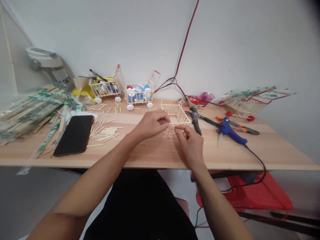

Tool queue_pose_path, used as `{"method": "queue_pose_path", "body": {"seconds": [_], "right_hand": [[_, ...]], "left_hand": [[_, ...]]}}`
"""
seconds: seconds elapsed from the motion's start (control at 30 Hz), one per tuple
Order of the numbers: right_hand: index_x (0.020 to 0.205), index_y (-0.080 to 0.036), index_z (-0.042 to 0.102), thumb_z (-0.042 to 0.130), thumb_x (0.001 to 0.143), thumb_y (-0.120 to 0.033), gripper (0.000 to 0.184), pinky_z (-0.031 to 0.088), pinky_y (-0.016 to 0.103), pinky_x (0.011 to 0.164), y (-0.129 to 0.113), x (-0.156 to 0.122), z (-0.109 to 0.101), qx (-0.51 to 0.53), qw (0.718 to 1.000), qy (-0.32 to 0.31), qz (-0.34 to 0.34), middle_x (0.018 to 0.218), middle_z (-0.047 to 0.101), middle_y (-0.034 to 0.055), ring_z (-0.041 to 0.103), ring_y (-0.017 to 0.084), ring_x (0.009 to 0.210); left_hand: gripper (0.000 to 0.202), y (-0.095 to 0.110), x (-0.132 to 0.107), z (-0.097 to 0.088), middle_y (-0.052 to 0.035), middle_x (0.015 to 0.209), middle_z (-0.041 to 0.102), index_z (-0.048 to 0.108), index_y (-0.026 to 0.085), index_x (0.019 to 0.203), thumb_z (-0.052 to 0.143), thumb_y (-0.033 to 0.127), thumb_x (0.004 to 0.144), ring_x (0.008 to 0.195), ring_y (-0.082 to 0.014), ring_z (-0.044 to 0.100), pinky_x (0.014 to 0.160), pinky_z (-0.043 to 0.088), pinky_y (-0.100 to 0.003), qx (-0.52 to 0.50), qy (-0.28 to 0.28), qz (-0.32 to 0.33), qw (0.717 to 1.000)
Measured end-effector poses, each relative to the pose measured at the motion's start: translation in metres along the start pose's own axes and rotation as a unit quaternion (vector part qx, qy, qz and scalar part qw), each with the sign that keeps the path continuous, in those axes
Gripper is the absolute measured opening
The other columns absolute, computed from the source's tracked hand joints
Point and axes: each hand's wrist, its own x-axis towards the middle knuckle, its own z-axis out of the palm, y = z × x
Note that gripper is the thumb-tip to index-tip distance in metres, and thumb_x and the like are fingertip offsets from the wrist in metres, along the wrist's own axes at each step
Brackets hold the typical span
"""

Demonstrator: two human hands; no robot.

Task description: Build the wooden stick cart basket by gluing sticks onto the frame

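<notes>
A small open basket frame of thin wooden sticks (186, 117) stands on the table in front of me. My left hand (153, 126) is at its near left corner, thumb and fingers closed in a pinch by the end of the top rail. At the near side, my right hand (192, 144) pinches with thumb and forefinger just below that rail. Whatever is between the fingertips of either hand is too small to make out. Both hands partly hide the basket frame's near side.
Cut sticks (108, 131) and a phone (75, 135) lie left, beside bundled sticks (32, 106). Finished mini carts (139, 96) line the wall. Cutting pliers (195, 120), a blue glue gun (231, 131) with its cable, and orange-handled pliers (241, 127) lie right.
</notes>
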Motion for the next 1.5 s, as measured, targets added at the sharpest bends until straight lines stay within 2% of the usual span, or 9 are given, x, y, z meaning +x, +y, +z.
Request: {"method": "queue_pose_path", "body": {"seconds": [0.27,0.43,0.7,1.27,1.5], "right_hand": [[0.090,-0.017,0.071,0.056,0.087,-0.042,0.029,0.029,0.025,0.055,0.009,0.003,-0.023,-0.009,0.997,0.070,0.006,0.053,0.037,-0.0071,0.036,0.010,0.051],[0.094,-0.017,0.070,0.051,0.089,-0.042,0.032,0.030,0.026,0.056,0.018,0.009,-0.030,-0.036,0.994,0.102,0.004,0.056,0.046,-0.0043,0.039,0.012,0.054],[0.094,-0.018,0.070,0.051,0.090,-0.044,0.032,0.036,0.026,0.061,0.032,0.004,-0.021,0.006,0.996,0.085,0.036,0.071,0.062,0.0002,0.049,0.013,0.061],[0.093,-0.018,0.070,0.051,0.090,-0.044,0.033,0.034,0.026,0.060,0.033,0.003,-0.021,0.008,0.996,0.075,0.042,0.065,0.057,-0.0018,0.046,0.013,0.058],[0.093,-0.018,0.070,0.051,0.090,-0.045,0.033,0.034,0.026,0.061,0.034,0.002,-0.021,0.007,0.996,0.078,0.040,0.066,0.057,-0.0017,0.047,0.013,0.059]], "left_hand": [[0.015,-0.002,0.000,-0.002,-0.0037,0.085,0.069,0.068,0.014,0.080,0.058,0.005,0.074,0.075,-0.0131,0.063,0.073,0.050,-0.026,0.004,0.009,0.005,1.000],[0.015,-0.005,0.001,-0.002,-0.0044,0.087,0.071,0.067,0.015,0.078,0.057,0.005,0.073,0.076,-0.0138,0.064,0.072,0.051,-0.027,0.005,0.009,0.014,1.000],[0.016,-0.007,0.000,-0.004,-0.0050,0.088,0.070,0.065,0.015,0.077,0.055,0.003,0.072,0.077,-0.0139,0.063,0.072,0.050,-0.027,0.031,0.009,0.034,0.999],[0.026,-0.013,-0.001,-0.003,-0.0037,0.090,0.069,0.067,0.016,0.082,0.052,0.000,0.067,0.077,-0.0138,0.061,0.067,0.048,-0.025,0.058,-0.003,0.010,0.998],[0.025,-0.007,0.000,-0.005,-0.0047,0.091,0.069,0.067,0.016,0.081,0.053,0.003,0.065,0.076,-0.0144,0.059,0.064,0.047,-0.025,0.069,-0.007,-0.003,0.998]]}}
